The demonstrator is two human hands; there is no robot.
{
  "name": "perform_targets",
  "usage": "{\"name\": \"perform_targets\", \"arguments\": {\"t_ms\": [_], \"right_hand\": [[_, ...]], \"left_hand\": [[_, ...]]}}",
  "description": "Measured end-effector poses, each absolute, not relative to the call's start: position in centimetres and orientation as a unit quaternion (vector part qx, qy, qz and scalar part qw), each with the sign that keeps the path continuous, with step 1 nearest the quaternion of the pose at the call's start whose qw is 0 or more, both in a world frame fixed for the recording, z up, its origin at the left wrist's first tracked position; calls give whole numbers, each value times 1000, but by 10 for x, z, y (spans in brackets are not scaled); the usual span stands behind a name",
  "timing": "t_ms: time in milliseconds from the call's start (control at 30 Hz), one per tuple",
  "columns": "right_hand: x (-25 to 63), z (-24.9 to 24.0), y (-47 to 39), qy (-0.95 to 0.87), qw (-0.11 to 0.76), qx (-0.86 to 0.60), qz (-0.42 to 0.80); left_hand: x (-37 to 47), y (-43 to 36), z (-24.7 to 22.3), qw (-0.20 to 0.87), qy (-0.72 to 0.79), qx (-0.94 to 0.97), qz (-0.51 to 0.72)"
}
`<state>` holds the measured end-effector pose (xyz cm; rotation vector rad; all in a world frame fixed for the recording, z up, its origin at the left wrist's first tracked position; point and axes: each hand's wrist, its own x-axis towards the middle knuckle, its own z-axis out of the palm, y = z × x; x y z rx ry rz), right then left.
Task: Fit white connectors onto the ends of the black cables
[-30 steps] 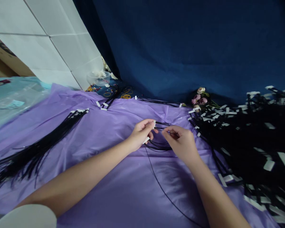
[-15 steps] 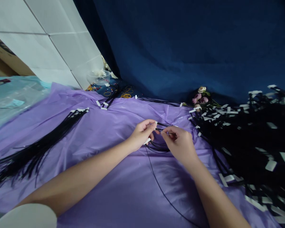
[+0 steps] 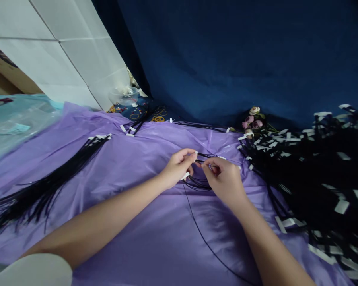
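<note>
Near the middle of the purple cloth (image 3: 155, 222), my left hand (image 3: 179, 167) is closed on a coiled bundle of thin black cords (image 3: 197, 183). White tags or bands (image 3: 185, 176) show on the bundle beside its fingers. My right hand (image 3: 223, 176) is to the right, thumb and forefinger pinched on a thin black cord just past the left fingertips. One loose cord (image 3: 197, 228) hangs from the bundle and curves down toward the right forearm. The ends inside the fingers are too small to make out.
A long bundle of black cords (image 3: 56, 178) lies at left. A big heap of white-tagged black cords (image 3: 310, 174) covers the right. At the back are artificial flowers (image 3: 252, 119), yellow rubber bands (image 3: 158, 118), a clear bowl (image 3: 123, 95) and a dark blue curtain (image 3: 226, 51).
Both hands keep nearly the same place and grip. The right hand has shifted very slightly, and a white tag behind it shows more clearly.
</note>
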<state>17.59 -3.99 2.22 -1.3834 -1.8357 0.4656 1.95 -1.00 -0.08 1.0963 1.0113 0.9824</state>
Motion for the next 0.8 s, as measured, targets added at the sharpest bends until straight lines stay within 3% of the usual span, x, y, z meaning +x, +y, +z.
{"name": "perform_targets", "arguments": {"t_ms": [567, 800], "right_hand": [[188, 25, -37, -690, 413, -531, 267], [189, 30, -39, -700, 448, -521, 195]], "left_hand": [[4, 11, 4, 602, 470, 435, 476], [-2, 20, 4, 602, 479, 405, 495]]}}
